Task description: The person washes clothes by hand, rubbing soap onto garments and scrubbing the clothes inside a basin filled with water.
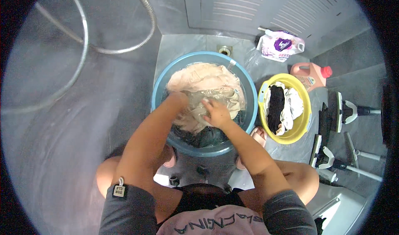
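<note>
A large blue plastic basin [204, 152] stands on the floor before me, between my feet. It holds water, with pale peach and cream wet clothes [202, 76] heaped in it and dark cloth [199, 138] lower down near my side. My left hand [180, 99] reaches into the basin at the left of the pale cloth; its fingers are sunk out of sight. Over the wet cloth at the middle right rests my right hand [218, 113], fingers spread and touching the fabric. Nothing shows gripped in the right hand.
A yellow basin [299, 130] with white and black clothes stands to the right. Behind it are a pink jug [311, 74] with a red cap and a detergent pouch [280, 45]. A floor drain [224, 50] lies beyond. Mops [339, 112] stand right; a shower hose [84, 32] hangs left.
</note>
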The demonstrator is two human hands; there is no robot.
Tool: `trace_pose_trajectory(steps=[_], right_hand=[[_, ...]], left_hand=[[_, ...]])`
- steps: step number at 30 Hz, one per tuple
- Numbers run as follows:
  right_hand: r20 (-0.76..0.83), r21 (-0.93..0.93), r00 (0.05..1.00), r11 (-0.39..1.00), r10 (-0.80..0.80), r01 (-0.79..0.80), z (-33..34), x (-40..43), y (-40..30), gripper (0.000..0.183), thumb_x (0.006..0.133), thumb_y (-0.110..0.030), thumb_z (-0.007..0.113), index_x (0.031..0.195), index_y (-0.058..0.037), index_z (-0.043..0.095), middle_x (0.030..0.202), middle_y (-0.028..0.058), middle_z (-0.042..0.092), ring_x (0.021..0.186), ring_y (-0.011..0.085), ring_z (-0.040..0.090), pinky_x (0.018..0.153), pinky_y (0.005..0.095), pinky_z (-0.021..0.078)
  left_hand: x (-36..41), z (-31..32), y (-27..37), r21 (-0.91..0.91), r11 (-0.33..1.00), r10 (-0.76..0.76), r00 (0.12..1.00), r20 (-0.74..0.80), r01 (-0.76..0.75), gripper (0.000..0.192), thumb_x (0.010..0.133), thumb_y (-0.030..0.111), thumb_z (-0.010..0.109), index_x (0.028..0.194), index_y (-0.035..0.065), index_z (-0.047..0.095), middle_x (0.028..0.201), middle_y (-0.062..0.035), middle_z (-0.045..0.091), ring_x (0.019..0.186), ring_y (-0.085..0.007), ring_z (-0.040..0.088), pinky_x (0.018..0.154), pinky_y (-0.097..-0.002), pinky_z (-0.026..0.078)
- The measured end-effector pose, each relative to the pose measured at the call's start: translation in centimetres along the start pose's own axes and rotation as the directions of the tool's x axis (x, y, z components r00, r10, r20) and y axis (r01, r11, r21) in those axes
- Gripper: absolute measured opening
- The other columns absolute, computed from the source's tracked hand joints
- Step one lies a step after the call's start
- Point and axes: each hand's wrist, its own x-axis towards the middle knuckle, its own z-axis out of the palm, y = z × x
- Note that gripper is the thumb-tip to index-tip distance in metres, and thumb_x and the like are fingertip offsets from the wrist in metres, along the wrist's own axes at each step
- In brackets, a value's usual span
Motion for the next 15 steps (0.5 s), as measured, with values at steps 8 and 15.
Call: trace_pose_trajectory(steps=[8,15], right_hand=[[-0.091,0.645,0.989,0.763,0.12,-0.033,-7.9,-0.7,-3.1,0.027,0.072,-0.016,0.065,0.094,-0.0029,0.057,0.08,0.0167,0.059,0.078,0.0291,0.057,0.071,0.037,0.0453],[-0.313,0.703,0.95,0.674,0.005,0.228,-21.0,-1.5,-6.4,0.018,0.075,-0.009,0.061,0.092,-0.0009,0.059,0.079,0.0098,0.059,0.073,0.0164,0.054,0.068,0.0298,0.0438]], left_hand=[[-10.5,-8.9,2.2,-0.261,0.927,0.203,0.946,-0.254,-0.269,0.024,0.071,0.023,0.061,0.088,0.0059,0.066,0.082,-0.0171,0.064,0.077,-0.0294,0.062,0.068,-0.0381,0.047],[-13.9,-4.5,2.9,-0.652,0.67,0.096,0.913,-0.397,-0.354,0.046,0.067,0.034,0.073,0.098,0.0011,0.062,0.088,-0.0114,0.064,0.08,-0.0214,0.06,0.075,-0.0315,0.046]])
